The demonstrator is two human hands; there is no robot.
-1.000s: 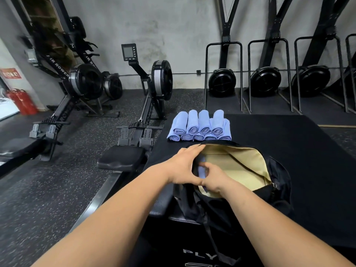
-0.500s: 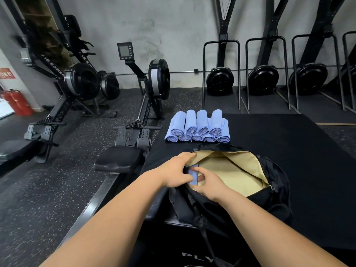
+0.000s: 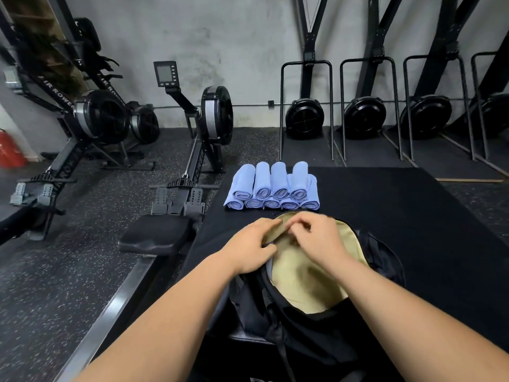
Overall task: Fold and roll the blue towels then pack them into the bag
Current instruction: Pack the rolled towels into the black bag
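A black bag [image 3: 382, 252] with a tan lining lies open on the black mat in front of me. My left hand [image 3: 252, 245] grips the tan edge of the bag's left rim, thumb under it and fingers over it. Right beside it, my right hand [image 3: 316, 238] hovers over the opening, its curled fingertips pinching the same edge. A thin blue-grey strip [image 3: 269, 271] shows just inside the left wall; it may be a towel. Several rolled blue towels [image 3: 272, 188] lie stacked in two layers beyond the bag, apart from both hands.
The black mat [image 3: 399, 205] covers a raised platform whose left edge drops off to a rowing machine's seat [image 3: 154, 235] and rail. More rowers and upright black machines stand along the grey wall. A red extinguisher [image 3: 11, 150] is at far left.
A blue towel held between both hands at the bag's left side has gone down out of sight. My right hand has lifted to the far-left rim, and my left hand has shifted up the same edge.
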